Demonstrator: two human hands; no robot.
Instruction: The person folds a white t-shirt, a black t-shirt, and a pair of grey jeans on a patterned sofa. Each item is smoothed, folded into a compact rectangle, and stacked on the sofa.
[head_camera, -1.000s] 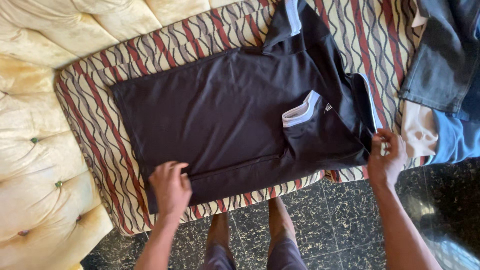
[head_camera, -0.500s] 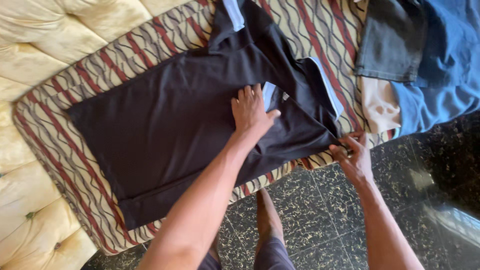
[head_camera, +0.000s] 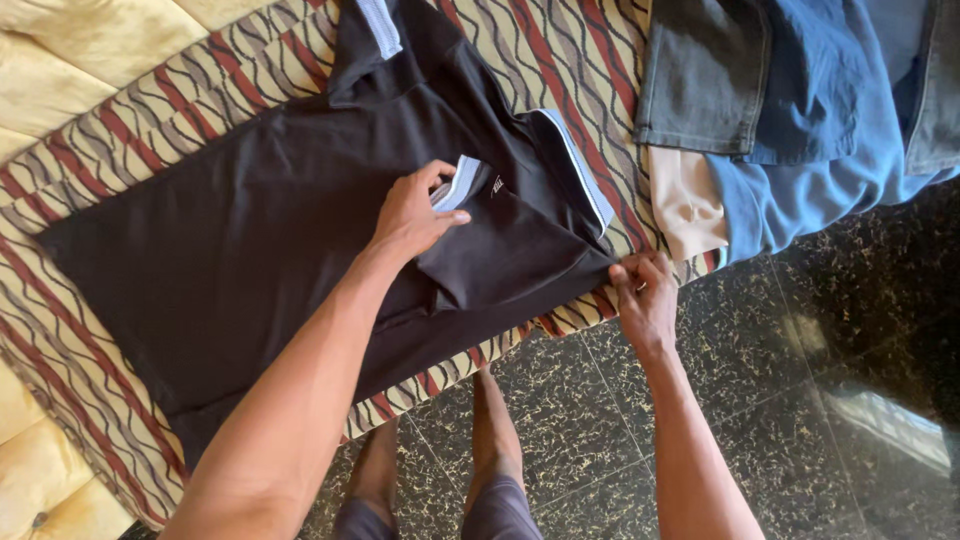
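A black polo shirt (head_camera: 250, 240) with pale trim lies flat on a striped cushion (head_camera: 150, 110). My left hand (head_camera: 412, 213) rests on the shirt and pinches the folded sleeve's pale cuff (head_camera: 455, 185) near the middle. My right hand (head_camera: 643, 292) grips the shirt's shoulder edge at the cushion's front border. The collar (head_camera: 575, 160) with its pale stripe lies just beyond the sleeve.
A pile of clothes sits at the right: grey jeans (head_camera: 700, 75), blue garments (head_camera: 830, 130) and a cream piece (head_camera: 688, 205). A yellow tufted sofa (head_camera: 70, 60) lies behind the cushion. My bare legs (head_camera: 490, 430) stand on dark speckled floor tiles (head_camera: 800, 400).
My left hand moved from the shirt's bottom hem up to the sleeve and now pinches its cuff. My right hand stayed at the shoulder edge. The view shifted right.
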